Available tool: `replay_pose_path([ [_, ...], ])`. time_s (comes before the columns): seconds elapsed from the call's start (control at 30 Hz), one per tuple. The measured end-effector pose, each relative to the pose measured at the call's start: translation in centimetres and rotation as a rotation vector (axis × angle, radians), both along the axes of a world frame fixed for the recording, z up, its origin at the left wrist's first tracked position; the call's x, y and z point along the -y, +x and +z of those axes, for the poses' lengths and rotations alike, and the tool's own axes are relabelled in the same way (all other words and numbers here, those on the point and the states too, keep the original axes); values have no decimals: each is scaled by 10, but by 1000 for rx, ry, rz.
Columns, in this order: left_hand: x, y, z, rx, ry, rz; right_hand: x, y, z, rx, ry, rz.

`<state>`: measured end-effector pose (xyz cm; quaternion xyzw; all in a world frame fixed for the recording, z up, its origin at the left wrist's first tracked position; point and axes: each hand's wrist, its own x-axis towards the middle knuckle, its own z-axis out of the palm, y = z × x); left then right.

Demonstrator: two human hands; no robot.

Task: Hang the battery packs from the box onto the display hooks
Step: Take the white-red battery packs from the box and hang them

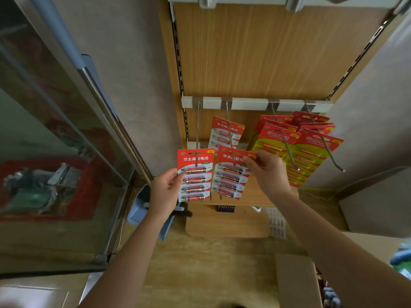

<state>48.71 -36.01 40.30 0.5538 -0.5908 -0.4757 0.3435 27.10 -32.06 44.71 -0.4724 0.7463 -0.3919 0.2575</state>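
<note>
My left hand [165, 189] grips the left edge of a red-and-white battery pack [195, 174] that sits at the tip of the leftmost display hook [197, 130]. My right hand [269, 172] pinches the top right corner of a second red-and-white battery pack [231, 174] on the second hook [229, 127]. Another red-and-white pack [225, 132] hangs further back on that second hook. Several red-and-yellow packs [311, 150] fill the two right hooks. The cardboard box [298, 283] lies at the lower right, its contents mostly out of view.
The hooks hang from a white rail [251, 104] on a wooden back panel. A glass display cabinet [55, 163] stands at the left. A blue plastic bin [142, 210] and a white basket [278, 223] sit on the floor beside a low wooden shelf [226, 223].
</note>
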Motion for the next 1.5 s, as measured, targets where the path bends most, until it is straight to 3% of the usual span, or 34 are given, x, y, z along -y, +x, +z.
replay_pose_path([
  [0.67,128,-65,-10,233,-109,164,103,-25,-11,1,-3,-83],
  [0.93,113,-70,-7,211,-76,284,81,-15,-8,169,14,-124],
  [1.17,37,-68,-37,594,-171,-44,36,-2,-24,123,114,-126],
  [1.2,-9,-83,-45,646,-185,-143,-8,-10,-36,108,153,-158],
  [1.23,-50,-96,-50,670,-181,-219,-49,-15,-48,101,181,-172],
  [1.4,-81,-96,-68,794,-151,-327,-92,-7,-79,75,342,-51],
  [1.5,-131,-126,-82,844,-128,-444,-147,-48,-99,57,446,-97],
])
